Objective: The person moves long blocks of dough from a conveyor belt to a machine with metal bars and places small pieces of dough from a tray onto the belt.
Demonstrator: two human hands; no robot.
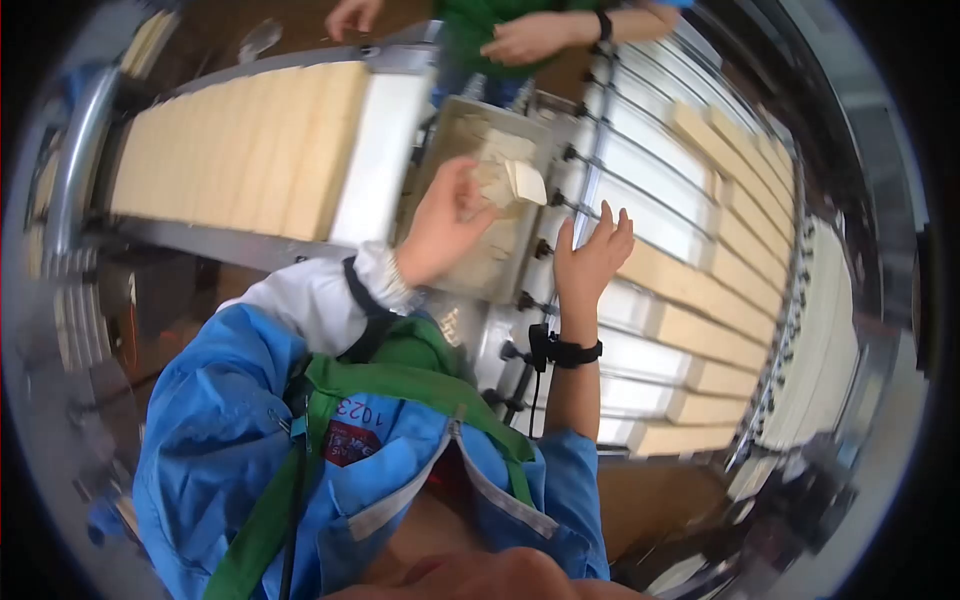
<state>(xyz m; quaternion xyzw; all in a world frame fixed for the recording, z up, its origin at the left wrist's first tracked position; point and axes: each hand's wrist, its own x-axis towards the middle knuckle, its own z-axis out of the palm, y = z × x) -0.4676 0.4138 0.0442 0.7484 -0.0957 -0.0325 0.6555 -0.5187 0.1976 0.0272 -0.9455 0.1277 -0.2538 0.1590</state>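
Observation:
My left hand (pixel 447 222), in a white cuff, hovers over a grey bin (pixel 513 270) with its fingers bent and thumb apart. Just beyond its fingertips a flat cream-coloured piece (pixel 526 183) shows slightly blurred, with a small gap from the fingers. Several pale scraps (pixel 480 255) lie in the bin. Nothing is in my right hand (pixel 594 255), which is open with spread fingers above the near edge of a white slatted conveyor (pixel 640 215). A dark band circles that wrist.
Cream slabs (pixel 240 150) stand in a tight row on the left belt. Long cream strips (pixel 705 280) lie between the conveyor's bars. Black knobs (pixel 545 248) line its edge. Across the bin, a co-worker's hands (pixel 530 38) hang near a green apron.

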